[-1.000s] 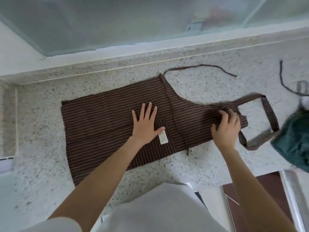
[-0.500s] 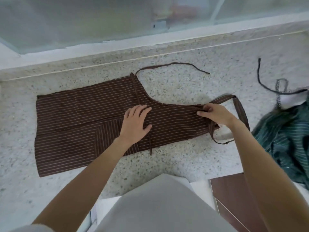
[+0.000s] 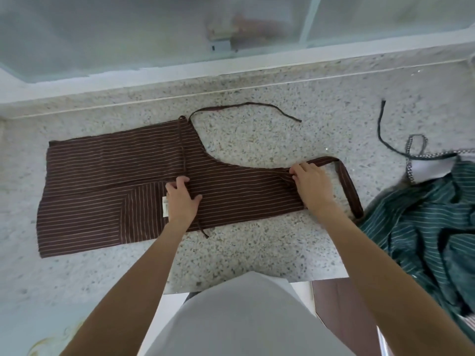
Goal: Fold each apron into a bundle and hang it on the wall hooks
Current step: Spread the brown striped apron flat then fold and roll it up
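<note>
A brown striped apron (image 3: 108, 186) lies folded lengthwise on the speckled stone counter (image 3: 257, 253), skirt end to the left, bib end to the right. My left hand (image 3: 181, 199) rests on its middle, fingers curled on the cloth where a waist tie crosses it. My right hand (image 3: 312, 186) pinches the bib's top edge beside the neck loop (image 3: 349, 191), which lies open to the right. One waist tie (image 3: 246, 107) curves loose over the counter behind the apron. No wall hooks are in sight.
A crumpled green striped apron (image 3: 431, 227) lies heaped at the right, its dark tie (image 3: 383, 134) trailing toward the back. A frosted window (image 3: 154, 29) and white ledge run behind the counter. A dark brown cabinet front (image 3: 341, 309) shows below the counter's near edge.
My left hand has gone from flat and spread to curled on the apron's middle. My right hand has shifted along the bib's top edge. The view has drifted right, showing more of the green apron.
</note>
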`<state>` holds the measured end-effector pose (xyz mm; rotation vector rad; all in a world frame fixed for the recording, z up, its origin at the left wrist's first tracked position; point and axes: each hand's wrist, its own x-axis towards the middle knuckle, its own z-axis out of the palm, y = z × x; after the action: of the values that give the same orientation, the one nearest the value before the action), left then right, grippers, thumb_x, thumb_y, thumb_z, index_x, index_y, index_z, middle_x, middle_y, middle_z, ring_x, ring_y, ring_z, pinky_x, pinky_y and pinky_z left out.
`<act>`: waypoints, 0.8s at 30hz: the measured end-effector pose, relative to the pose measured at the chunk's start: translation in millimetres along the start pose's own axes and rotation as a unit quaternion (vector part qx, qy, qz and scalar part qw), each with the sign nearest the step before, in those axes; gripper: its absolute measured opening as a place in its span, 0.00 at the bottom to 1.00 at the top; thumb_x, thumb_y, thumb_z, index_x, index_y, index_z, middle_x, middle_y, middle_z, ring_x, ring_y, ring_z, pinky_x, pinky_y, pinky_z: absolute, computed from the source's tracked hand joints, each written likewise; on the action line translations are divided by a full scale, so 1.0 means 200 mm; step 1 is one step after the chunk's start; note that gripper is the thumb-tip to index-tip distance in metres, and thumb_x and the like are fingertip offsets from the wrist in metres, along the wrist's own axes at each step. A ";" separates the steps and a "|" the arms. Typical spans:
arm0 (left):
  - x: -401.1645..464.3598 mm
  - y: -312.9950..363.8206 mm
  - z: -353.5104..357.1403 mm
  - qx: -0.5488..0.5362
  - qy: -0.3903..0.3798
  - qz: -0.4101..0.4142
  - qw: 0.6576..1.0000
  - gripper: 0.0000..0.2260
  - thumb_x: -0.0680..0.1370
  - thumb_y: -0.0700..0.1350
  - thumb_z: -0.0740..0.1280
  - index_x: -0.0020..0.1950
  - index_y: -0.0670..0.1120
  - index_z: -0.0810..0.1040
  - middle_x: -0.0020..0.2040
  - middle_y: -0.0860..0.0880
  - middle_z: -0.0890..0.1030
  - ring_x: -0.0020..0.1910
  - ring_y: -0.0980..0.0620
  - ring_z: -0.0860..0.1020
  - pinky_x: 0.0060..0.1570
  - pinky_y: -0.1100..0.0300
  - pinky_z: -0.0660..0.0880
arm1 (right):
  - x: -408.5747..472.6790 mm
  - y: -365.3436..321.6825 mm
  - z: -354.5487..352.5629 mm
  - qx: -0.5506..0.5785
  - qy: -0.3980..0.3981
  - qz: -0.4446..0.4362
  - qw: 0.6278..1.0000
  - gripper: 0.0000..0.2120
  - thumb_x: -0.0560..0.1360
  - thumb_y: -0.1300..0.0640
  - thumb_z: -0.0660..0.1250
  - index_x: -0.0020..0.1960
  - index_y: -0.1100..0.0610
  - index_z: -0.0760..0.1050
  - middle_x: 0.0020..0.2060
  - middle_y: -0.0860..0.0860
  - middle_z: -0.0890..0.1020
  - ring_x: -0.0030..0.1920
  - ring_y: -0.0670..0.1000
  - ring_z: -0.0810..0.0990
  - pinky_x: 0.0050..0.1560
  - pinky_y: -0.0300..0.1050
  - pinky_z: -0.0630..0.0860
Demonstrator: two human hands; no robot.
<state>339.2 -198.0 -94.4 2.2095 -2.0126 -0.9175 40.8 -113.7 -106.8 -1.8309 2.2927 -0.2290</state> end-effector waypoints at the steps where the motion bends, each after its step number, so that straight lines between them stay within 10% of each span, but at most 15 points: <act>1: 0.00 0.00 -0.01 -0.011 -0.003 -0.008 1.000 0.19 0.75 0.40 0.69 0.63 0.44 0.67 0.60 0.40 0.69 0.50 0.42 0.76 0.47 0.55 0.72 | 0.00 0.02 0.02 -0.019 0.020 -0.020 0.999 0.08 0.70 0.68 0.69 0.48 0.60 0.77 0.40 0.57 0.81 0.41 0.59 0.77 0.41 0.50 0.74; 8: 0.03 0.41 -0.12 -0.216 0.019 0.038 0.975 0.08 0.73 0.38 0.69 0.52 0.45 0.78 0.46 0.53 0.79 0.43 0.60 0.76 0.55 0.62 0.73 | -0.07 0.02 0.03 0.017 0.035 -0.102 0.994 0.13 0.70 0.65 0.70 0.53 0.59 0.76 0.46 0.56 0.77 0.44 0.56 0.76 0.44 0.50 0.78; 13: 0.07 0.79 -0.18 -0.324 -0.041 0.156 0.932 0.14 0.77 0.47 0.67 0.61 0.49 0.73 0.60 0.54 0.76 0.58 0.60 0.74 0.58 0.67 0.71 | -0.13 -0.02 -0.01 0.003 0.031 -0.156 0.987 0.14 0.77 0.53 0.58 0.56 0.57 0.78 0.55 0.55 0.78 0.55 0.57 0.76 0.55 0.52 0.74; 24: -0.11 0.18 0.13 0.222 -0.189 0.227 0.929 0.33 0.74 0.58 0.67 0.75 0.59 0.55 0.77 0.54 0.46 0.76 0.48 0.44 0.70 0.37 0.54 | 0.04 0.10 -0.06 0.059 -0.061 -0.013 0.996 0.19 0.73 0.69 0.61 0.58 0.52 0.78 0.50 0.58 0.78 0.51 0.61 0.75 0.54 0.53 0.67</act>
<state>296.1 -174.9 -94.2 1.6575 -2.9959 -0.9510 17.9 -117.3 -99.4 -1.7661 2.1279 -0.2437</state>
